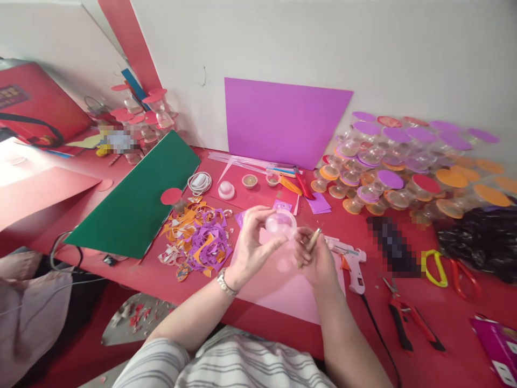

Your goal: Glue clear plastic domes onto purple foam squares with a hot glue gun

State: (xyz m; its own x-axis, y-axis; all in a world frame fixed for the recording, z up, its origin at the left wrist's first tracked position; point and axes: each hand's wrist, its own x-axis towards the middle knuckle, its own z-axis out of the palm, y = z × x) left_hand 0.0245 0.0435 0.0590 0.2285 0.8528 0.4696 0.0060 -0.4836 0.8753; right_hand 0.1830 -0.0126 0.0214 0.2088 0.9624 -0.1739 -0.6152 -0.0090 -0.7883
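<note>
gripping a clear cup is the left hand; the right hand clutches a tan rod.

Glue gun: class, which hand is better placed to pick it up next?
Probably the right hand: it is nearer the glue gun, though its small rod should go down first. The left hand, farther away, holds a clear cup.

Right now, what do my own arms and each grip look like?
Your left arm has a white sleeve with grey stripes and a metallic-looking band, watch or bracelet, at the wrist. Your right arm shows no sleeve or wristband in view. The left grip and right grip wear no gloves.
</note>
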